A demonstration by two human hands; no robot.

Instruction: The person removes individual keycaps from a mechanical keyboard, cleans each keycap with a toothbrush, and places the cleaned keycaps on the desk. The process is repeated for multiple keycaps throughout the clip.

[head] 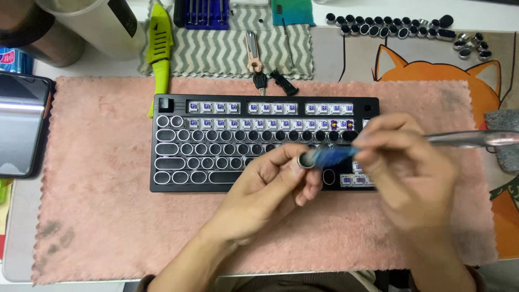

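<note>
We find the left hand (270, 186) pinching a small round keycap (306, 160) between thumb and fingertips, held just above the black keyboard (167, 184) on the pink cloth (97, 216). The right hand (405, 167) is closed around a silver-handled tool (470, 139); its blurred blue end, possibly a brush, meets the keycap.

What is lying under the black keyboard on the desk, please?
The keyboard rests on a pink cloth that spreads out past every side. The two hands, left and right, cover its lower right part, so that stretch of cloth cannot be seen.
</note>
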